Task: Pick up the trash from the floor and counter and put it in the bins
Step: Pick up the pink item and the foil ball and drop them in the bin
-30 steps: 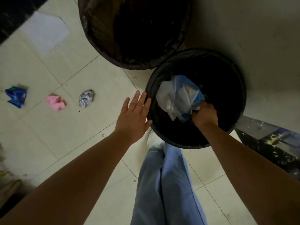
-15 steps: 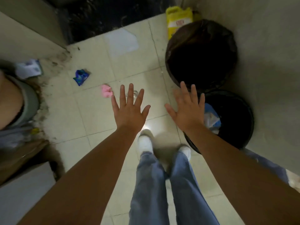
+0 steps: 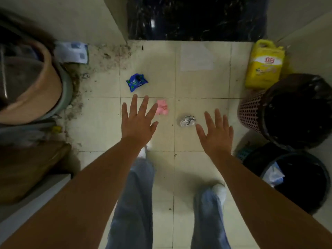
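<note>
Three bits of trash lie on the tiled floor: a blue wrapper (image 3: 136, 82), a pink crumpled paper (image 3: 163, 107) and a ball of silver foil (image 3: 187, 120). My left hand (image 3: 137, 121) hovers open, its fingertips overlapping the pink paper's left edge. My right hand (image 3: 216, 133) is open too, just right of the foil ball. At the right stand two bins with black liners: a brown mesh one (image 3: 251, 112) farther away and a nearer one (image 3: 273, 163) holding a white and blue plastic bag (image 3: 274, 175).
A yellow detergent jug (image 3: 264, 66) stands against the wall beyond the bins. A flat white paper (image 3: 196, 57) lies on the far tiles. At left are a big brown basin (image 3: 43, 97), dirt on the floor and a printed paper (image 3: 72, 53). My legs are below.
My right hand let go of the plastic bag in the nearer bin and came out empty. My view swung left to the floor trash, and both hands now spread open over it.
</note>
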The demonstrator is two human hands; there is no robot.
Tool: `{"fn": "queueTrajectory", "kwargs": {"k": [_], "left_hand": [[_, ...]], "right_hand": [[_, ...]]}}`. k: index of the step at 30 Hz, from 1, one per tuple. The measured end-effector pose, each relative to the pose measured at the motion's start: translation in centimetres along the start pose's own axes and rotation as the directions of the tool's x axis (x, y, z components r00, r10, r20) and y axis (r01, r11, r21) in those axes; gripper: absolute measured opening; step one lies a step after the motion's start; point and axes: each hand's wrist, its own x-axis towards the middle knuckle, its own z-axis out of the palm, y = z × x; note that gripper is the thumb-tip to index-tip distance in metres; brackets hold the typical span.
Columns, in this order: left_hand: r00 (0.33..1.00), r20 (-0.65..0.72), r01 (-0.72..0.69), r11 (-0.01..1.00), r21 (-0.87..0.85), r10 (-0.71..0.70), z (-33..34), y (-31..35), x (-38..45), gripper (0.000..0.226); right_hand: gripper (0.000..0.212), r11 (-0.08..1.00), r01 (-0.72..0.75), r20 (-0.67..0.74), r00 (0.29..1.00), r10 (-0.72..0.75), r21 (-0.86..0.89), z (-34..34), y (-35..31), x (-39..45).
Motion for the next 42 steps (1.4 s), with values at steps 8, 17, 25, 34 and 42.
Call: {"fn": "queueTrajectory", "kwargs": {"k": [8,17,25,34,42], "left_hand": [[0.984,0.152,-0.101,0.994,0.04,0.094,7.3,-0.7,10.1,0.061],[0.991,0.133,-0.008,0.989,-0.15,0.029,19.4,1.2,24.6,0.058],[0.999,0.018,-0.042,0.993,-0.108,0.044,21.5,1.0,27.4,0.027],[0.99,0.075,-0.096,0.961,-0.259,0.119,10.6,3.8,17.6,0.029],[0.939,-0.084,-0.342,0.899,-0.273,0.332,-3.5,15.3,8.5,0.026]], "right_hand": [[0.059,0.996,-0.092,0.141,0.986,0.092,-0.012,8.7,-0.7,8.4],[0.06,0.986,-0.156,0.14,0.979,0.147,0.059,20.4,3.0,22.9],[0.032,0.956,-0.195,-0.003,0.98,0.2,0.221,23.3,3.9,23.5],[0.024,0.822,-0.301,0.061,0.948,0.311,0.483,14.9,2.9,14.9],[0.028,0.617,-0.288,-0.136,0.826,0.547,0.732,0.0,8.9,3.7]]}}
